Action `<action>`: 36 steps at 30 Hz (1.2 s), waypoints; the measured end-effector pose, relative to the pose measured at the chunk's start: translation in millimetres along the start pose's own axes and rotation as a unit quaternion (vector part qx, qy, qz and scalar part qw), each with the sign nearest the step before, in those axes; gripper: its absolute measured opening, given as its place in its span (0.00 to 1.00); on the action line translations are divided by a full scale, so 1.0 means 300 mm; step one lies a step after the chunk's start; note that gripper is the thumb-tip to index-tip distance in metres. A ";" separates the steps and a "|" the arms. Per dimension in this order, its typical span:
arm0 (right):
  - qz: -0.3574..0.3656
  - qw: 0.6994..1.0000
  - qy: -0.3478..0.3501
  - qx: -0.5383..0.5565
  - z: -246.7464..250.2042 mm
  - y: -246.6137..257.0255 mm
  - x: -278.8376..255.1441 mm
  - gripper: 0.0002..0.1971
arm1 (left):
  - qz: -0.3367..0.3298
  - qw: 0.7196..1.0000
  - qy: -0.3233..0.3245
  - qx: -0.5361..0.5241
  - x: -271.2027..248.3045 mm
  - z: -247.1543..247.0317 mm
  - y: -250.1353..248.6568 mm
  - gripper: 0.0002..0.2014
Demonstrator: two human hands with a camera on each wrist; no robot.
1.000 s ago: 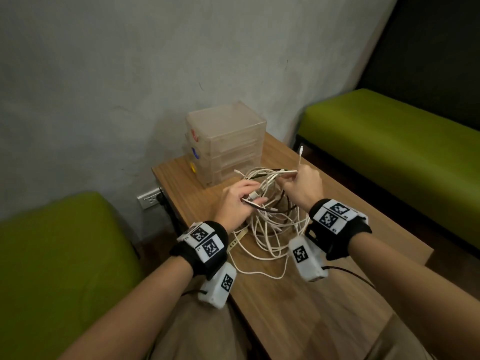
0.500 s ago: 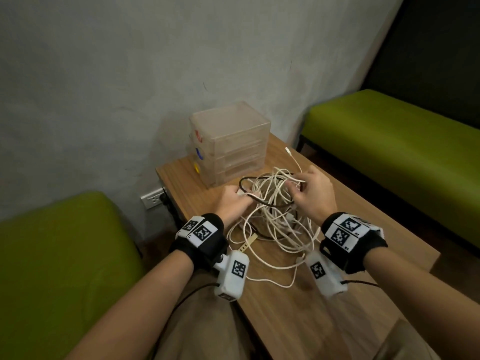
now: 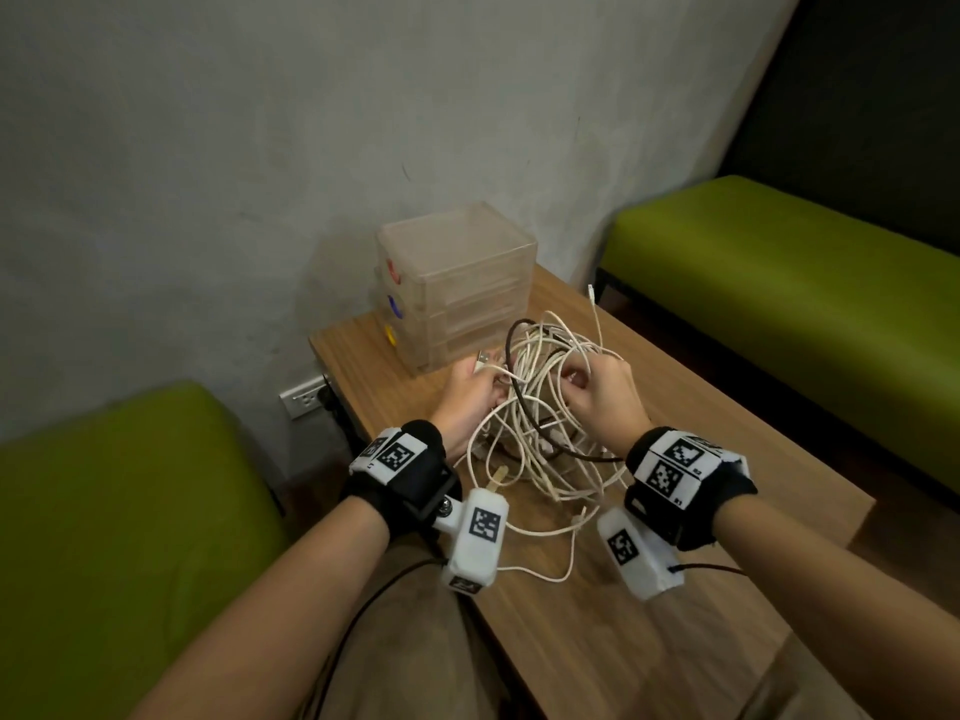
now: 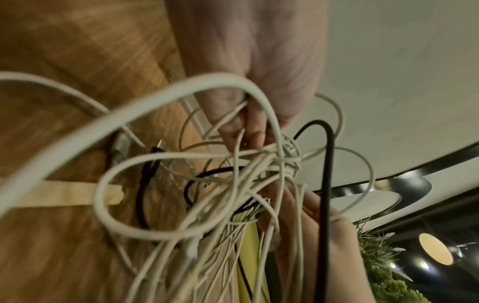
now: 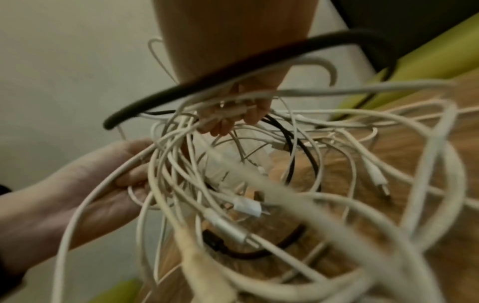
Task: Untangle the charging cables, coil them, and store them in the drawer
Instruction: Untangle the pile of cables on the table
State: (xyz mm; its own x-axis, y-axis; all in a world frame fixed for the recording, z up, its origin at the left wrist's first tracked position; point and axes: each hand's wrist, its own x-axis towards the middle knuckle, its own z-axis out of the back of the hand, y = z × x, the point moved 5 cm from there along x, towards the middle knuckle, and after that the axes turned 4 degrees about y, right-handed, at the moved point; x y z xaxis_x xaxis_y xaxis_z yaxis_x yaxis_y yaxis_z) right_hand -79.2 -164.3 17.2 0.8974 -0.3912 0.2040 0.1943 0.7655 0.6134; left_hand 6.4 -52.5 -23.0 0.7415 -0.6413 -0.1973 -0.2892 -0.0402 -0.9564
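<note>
A tangle of white charging cables [image 3: 540, 407] with one dark cable [image 3: 514, 335] looped through it hangs partly lifted over the wooden table [image 3: 675, 589], just in front of the translucent drawer unit [image 3: 457, 283]. My left hand [image 3: 467, 402] grips strands at the tangle's left side, and a USB plug [image 3: 482, 362] sticks out past its fingers. My right hand [image 3: 602, 392] pinches white strands at the right side. In the left wrist view the fingers [image 4: 249, 127] curl into the knot [image 4: 279, 164]. In the right wrist view the fingertips [image 5: 233, 119] hold a plug and strands.
The drawer unit's three drawers are shut, with red, blue and yellow knobs on its left face. A beige strip [image 3: 498, 475] lies under the loose loops. Green benches stand at the left [image 3: 104, 511] and right [image 3: 805, 304]. A wall socket [image 3: 306, 400] is beside the table.
The bundle has sunk closer to the table and spread into wider loops. My left hand has slid to its left side, and my right hand has moved slightly nearer me.
</note>
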 end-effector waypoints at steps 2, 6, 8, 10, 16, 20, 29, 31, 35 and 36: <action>-0.006 1.000 0.006 -0.005 0.005 -0.002 0.001 0.17 | -0.026 0.999 -0.025 0.006 0.004 0.021 -0.001 0.10; 0.014 0.999 0.032 -0.013 0.013 -0.017 -0.001 0.07 | -0.119 0.983 -0.109 0.089 0.014 0.075 -0.028 0.11; 0.041 0.999 0.005 0.007 0.036 -0.012 -0.010 0.08 | -0.159 0.969 -0.161 0.103 0.008 0.105 -0.035 0.11; 0.051 0.997 -0.041 0.031 0.060 -0.009 -0.023 0.07 | -0.196 0.956 -0.188 0.107 -0.001 0.118 -0.049 0.08; 0.017 0.987 -0.144 0.071 0.080 -0.054 -0.048 0.09 | -0.181 0.950 -0.246 0.058 0.013 0.160 -0.034 0.10; -0.054 0.978 -0.122 0.162 0.062 -0.079 -0.031 0.09 | -0.125 0.961 -0.246 0.017 0.032 0.162 -0.011 0.10; -0.079 0.996 0.005 0.047 0.006 -0.041 0.018 0.09 | -0.133 0.944 -0.109 0.283 -0.087 0.034 -0.089 0.10; -0.083 0.996 -0.003 0.044 0.001 -0.040 0.027 0.08 | -0.095 0.924 -0.080 0.360 -0.094 0.027 -0.038 0.09; -0.094 0.988 0.016 0.121 -0.017 -0.015 0.029 0.04 | -0.099 0.921 -0.086 0.366 -0.096 0.011 -0.014 0.07; -0.090 0.985 0.024 0.142 -0.023 -0.007 0.028 0.06 | -0.094 0.923 -0.097 0.361 -0.092 0.007 -0.012 0.09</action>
State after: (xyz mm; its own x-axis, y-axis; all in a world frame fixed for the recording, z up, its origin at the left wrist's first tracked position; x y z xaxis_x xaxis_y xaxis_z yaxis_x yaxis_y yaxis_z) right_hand -69.4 -165.6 12.2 0.8772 -0.4785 0.0398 0.2399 0.5087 0.8269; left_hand -11.8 -33.1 -14.6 0.8517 -0.5237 0.0187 0.2828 0.4293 -0.8577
